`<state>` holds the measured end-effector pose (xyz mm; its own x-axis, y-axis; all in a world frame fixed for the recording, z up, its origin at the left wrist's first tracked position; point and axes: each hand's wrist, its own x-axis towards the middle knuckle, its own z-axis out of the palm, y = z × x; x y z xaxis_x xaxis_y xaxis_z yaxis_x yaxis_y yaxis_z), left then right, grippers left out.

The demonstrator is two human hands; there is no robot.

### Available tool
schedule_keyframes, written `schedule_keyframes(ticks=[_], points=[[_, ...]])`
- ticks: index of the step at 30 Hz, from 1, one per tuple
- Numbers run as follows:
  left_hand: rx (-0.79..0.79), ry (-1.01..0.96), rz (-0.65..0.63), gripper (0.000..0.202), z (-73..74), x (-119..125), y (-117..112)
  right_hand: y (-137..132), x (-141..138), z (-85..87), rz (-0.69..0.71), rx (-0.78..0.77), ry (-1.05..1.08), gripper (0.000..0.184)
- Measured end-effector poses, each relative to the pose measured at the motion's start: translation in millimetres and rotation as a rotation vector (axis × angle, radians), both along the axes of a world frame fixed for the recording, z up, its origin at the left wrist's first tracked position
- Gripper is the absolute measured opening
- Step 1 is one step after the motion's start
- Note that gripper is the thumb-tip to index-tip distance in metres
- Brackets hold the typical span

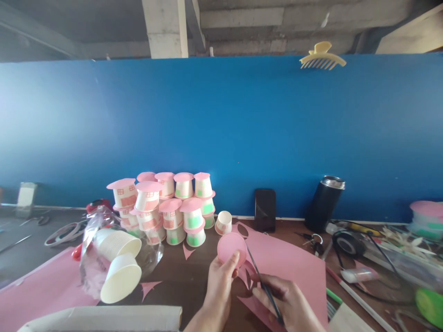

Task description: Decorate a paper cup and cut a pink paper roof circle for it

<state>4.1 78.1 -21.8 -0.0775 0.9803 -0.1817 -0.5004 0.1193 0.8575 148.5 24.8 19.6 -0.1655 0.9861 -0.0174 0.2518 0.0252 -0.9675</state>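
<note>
My left hand pinches a pink paper disc at its lower edge, thumb on the front face. Close beside it on the right, my right hand grips a slim dark pointed tool, whose exact kind I cannot make out. The tool slants up to the left, its tip near the disc's right edge. Beneath both hands lies a pink paper sheet with curved cut-outs along its left side. Just behind the disc a small white paper cup rests tilted.
Stacked paper cups with pink discs stand at the back left. Plain cups spill from a clear bag. A phone and a black flask lean by the blue partition. Keys and cables lie right.
</note>
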Motion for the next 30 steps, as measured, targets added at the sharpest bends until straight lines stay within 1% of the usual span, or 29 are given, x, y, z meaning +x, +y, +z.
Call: schedule_keyframes(ticks=[5, 9, 13, 17, 22, 27, 30], points=[[0.003, 0.019, -0.024, 0.037, -0.3, 1.5, -1.2, -1.1, 0.4, -1.0, -0.022, -0.002, 0.009, 0.04], [0.0, 0.024, -0.039, 0.038, 2.3, 2.1, -2.6, -3.3, -0.4, 2.0, -0.049, -0.015, 0.042, 0.039], [0.005, 0.022, -0.037, 0.038, 2.1, 2.1, -1.9, -5.6, -0.9, 5.4, -0.051, -0.026, 0.059, 0.037], [0.005, 0.021, -0.024, 0.039, 0.1, 2.7, 0.0, -5.7, -0.8, 4.6, -0.054, -0.047, 0.071, 0.036], [0.002, 0.015, -0.02, 0.039, 1.6, 3.2, -0.3, -3.5, -1.9, 3.2, -0.056, -0.058, 0.061, 0.04], [-0.007, 0.005, -0.015, 0.038, 4.3, 2.9, -1.5, -4.4, -3.4, 4.8, -0.062, -0.018, 0.058, 0.042], [-0.014, -0.011, -0.018, 0.038, 5.4, 2.5, -1.6, -5.8, -3.9, 5.8, -0.065, -0.021, 0.053, 0.041]])
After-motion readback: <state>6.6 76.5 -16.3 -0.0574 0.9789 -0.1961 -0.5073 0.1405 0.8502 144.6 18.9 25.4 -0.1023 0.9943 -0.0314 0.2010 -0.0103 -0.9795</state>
